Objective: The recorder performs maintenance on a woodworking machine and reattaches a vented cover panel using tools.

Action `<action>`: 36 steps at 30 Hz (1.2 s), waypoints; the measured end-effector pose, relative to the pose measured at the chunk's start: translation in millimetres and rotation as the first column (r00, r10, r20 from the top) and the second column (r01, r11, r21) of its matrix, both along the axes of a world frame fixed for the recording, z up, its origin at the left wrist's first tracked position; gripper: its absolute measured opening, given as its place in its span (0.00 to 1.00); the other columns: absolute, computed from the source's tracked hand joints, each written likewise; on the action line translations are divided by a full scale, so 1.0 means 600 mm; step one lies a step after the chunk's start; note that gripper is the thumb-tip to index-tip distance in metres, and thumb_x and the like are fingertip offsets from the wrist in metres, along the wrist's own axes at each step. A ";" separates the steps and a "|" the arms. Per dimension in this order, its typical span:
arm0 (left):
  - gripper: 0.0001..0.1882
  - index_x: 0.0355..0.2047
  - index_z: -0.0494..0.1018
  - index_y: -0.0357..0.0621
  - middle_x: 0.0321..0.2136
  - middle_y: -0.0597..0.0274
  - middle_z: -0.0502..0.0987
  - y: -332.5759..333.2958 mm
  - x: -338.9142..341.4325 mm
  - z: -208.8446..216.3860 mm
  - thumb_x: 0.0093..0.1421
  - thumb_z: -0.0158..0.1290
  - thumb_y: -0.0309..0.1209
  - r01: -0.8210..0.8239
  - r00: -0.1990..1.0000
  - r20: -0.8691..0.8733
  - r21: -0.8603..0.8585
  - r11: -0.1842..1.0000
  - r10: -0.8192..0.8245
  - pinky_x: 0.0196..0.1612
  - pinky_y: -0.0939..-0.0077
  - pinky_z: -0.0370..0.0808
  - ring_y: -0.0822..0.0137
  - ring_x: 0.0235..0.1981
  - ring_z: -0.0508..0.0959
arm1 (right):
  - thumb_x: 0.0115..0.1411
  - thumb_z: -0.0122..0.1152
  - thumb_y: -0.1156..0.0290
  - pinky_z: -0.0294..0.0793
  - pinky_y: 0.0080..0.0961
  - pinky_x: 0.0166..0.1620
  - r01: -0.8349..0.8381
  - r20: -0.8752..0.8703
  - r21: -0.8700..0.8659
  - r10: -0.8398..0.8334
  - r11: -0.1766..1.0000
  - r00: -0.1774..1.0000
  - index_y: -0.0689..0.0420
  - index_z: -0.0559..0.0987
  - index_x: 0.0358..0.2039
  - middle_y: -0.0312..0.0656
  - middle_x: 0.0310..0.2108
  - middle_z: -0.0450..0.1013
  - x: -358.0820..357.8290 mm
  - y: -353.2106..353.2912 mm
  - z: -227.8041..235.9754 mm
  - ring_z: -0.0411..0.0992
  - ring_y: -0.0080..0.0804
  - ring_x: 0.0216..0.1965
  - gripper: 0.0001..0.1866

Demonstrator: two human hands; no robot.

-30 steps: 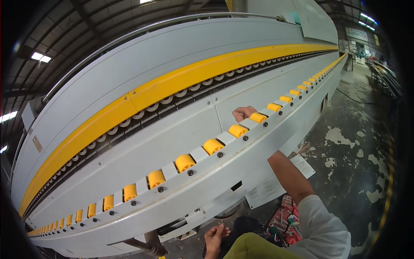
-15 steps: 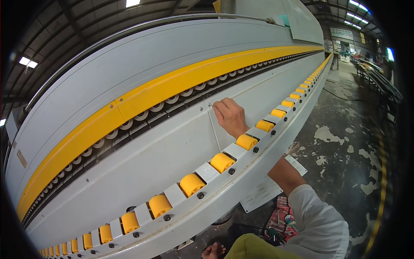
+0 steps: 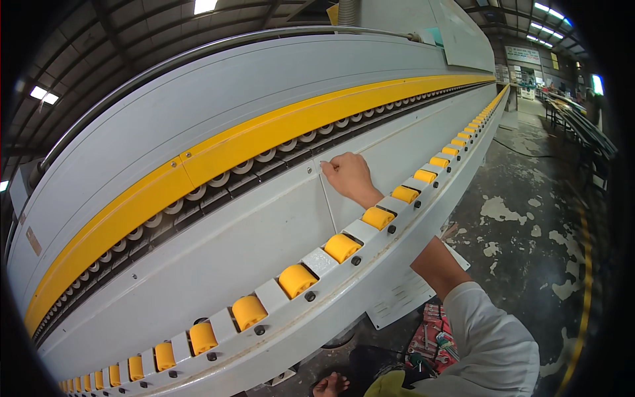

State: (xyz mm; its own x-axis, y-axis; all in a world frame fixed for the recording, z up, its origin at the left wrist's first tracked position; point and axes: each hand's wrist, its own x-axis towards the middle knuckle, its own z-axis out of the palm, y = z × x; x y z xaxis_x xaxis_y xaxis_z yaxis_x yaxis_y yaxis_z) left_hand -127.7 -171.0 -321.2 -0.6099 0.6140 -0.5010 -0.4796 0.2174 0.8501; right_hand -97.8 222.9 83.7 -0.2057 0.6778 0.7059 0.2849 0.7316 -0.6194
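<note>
My right hand [image 3: 348, 176] reaches between the roller rail and the machine body, its fingers bent and pinched together. Their tips meet a small screw [image 3: 323, 164] at the top of a seam in the grey panel [image 3: 264, 228]; the fingers mostly cover it. A second screw [image 3: 309, 171] sits just left of it, across the seam. Low in the picture, partly cut off by the edge, my left hand [image 3: 331, 385] shows with curled fingers, below the rail. What it may hold is hidden.
Yellow rollers [image 3: 297, 280] line the curved grey rail [image 3: 350, 288] across my right forearm. Behind run a yellow guard strip [image 3: 245, 149] and a row of pale wheels [image 3: 241, 165]. Hand tools lie in a red tray [image 3: 433, 337] on the floor, near a perforated metal plate [image 3: 403, 298].
My right hand's fingers have curled in tighter at the screw, and the wrist has turned slightly. My left hand has shifted slightly. The view has moved a little.
</note>
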 end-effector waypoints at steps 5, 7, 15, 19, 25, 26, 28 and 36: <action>0.20 0.38 0.79 0.41 0.29 0.64 0.81 -0.018 0.016 0.008 0.60 0.60 0.47 0.004 1.000 -0.008 -0.010 1.000 -0.004 0.31 0.79 0.75 0.73 0.28 0.79 | 0.58 0.62 0.62 0.73 0.36 0.27 0.248 -0.085 0.383 -0.233 0.890 0.969 0.61 0.83 0.23 0.45 0.20 0.76 0.036 -0.019 -0.041 0.75 0.44 0.22 0.15; 0.20 0.38 0.79 0.42 0.29 0.64 0.81 -0.024 0.018 0.011 0.60 0.60 0.47 0.002 1.000 -0.021 -0.013 1.000 -0.003 0.31 0.80 0.75 0.74 0.27 0.79 | 0.59 0.61 0.60 0.71 0.36 0.25 0.250 -0.025 0.416 -0.264 0.874 0.964 0.60 0.82 0.24 0.45 0.21 0.76 0.049 -0.023 -0.045 0.74 0.42 0.20 0.15; 0.18 0.39 0.79 0.40 0.28 0.65 0.80 -0.022 0.018 0.042 0.62 0.59 0.44 0.062 0.998 -0.028 0.187 0.980 -0.058 0.29 0.80 0.74 0.75 0.25 0.77 | 0.60 0.57 0.64 0.71 0.35 0.24 -0.404 -0.332 -0.398 0.281 0.824 0.900 0.61 0.80 0.20 0.48 0.19 0.75 0.031 -0.003 -0.020 0.72 0.43 0.19 0.16; 0.19 0.39 0.79 0.40 0.27 0.65 0.80 -0.020 0.020 0.023 0.62 0.58 0.45 0.062 0.997 -0.063 0.153 0.986 -0.052 0.28 0.80 0.74 0.75 0.25 0.77 | 0.63 0.54 0.61 0.72 0.32 0.27 0.167 0.113 0.410 -0.231 0.896 0.966 0.62 0.79 0.17 0.43 0.12 0.72 0.038 -0.017 -0.022 0.71 0.33 0.17 0.21; 0.20 0.40 0.79 0.40 0.28 0.64 0.80 -0.011 0.030 0.007 0.61 0.59 0.46 0.046 0.997 -0.067 0.032 0.998 -0.044 0.31 0.80 0.74 0.74 0.26 0.77 | 0.62 0.54 0.59 0.73 0.36 0.29 -0.231 -0.145 -0.103 0.215 0.967 0.966 0.64 0.79 0.19 0.51 0.17 0.74 0.036 0.002 -0.011 0.71 0.46 0.18 0.22; 0.20 0.40 0.78 0.40 0.28 0.64 0.80 -0.013 0.027 -0.004 0.61 0.59 0.46 0.056 0.996 -0.068 0.047 0.997 -0.053 0.31 0.79 0.74 0.74 0.27 0.77 | 0.62 0.54 0.59 0.73 0.36 0.29 -0.232 -0.148 -0.103 0.215 0.967 0.965 0.64 0.79 0.19 0.51 0.17 0.74 0.037 0.000 -0.009 0.71 0.46 0.18 0.22; 0.20 0.40 0.78 0.40 0.28 0.64 0.80 -0.016 0.027 -0.009 0.61 0.58 0.47 0.059 0.996 -0.072 0.061 0.996 -0.054 0.32 0.79 0.74 0.74 0.27 0.77 | 0.61 0.54 0.60 0.73 0.38 0.30 -0.260 -0.155 -0.185 0.234 0.948 0.960 0.64 0.80 0.21 0.54 0.20 0.74 0.036 -0.006 -0.005 0.68 0.53 0.19 0.20; 0.22 0.39 0.78 0.42 0.29 0.64 0.80 -0.022 0.051 0.033 0.61 0.58 0.50 0.056 0.998 0.002 0.027 0.998 -0.056 0.35 0.76 0.76 0.72 0.29 0.78 | 0.57 0.59 0.63 0.74 0.42 0.32 0.031 0.131 0.210 -0.060 0.977 0.990 0.59 0.82 0.20 0.50 0.22 0.76 0.077 -0.007 0.018 0.74 0.50 0.26 0.14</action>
State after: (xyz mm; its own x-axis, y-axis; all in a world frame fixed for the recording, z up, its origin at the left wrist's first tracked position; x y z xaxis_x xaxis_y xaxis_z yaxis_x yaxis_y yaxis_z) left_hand -97.2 -184.4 -301.3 -0.5731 0.6602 -0.4855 -0.4696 0.2210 0.8548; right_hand -51.5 218.7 94.6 -0.2817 0.5306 0.7994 0.3917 0.8242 -0.4090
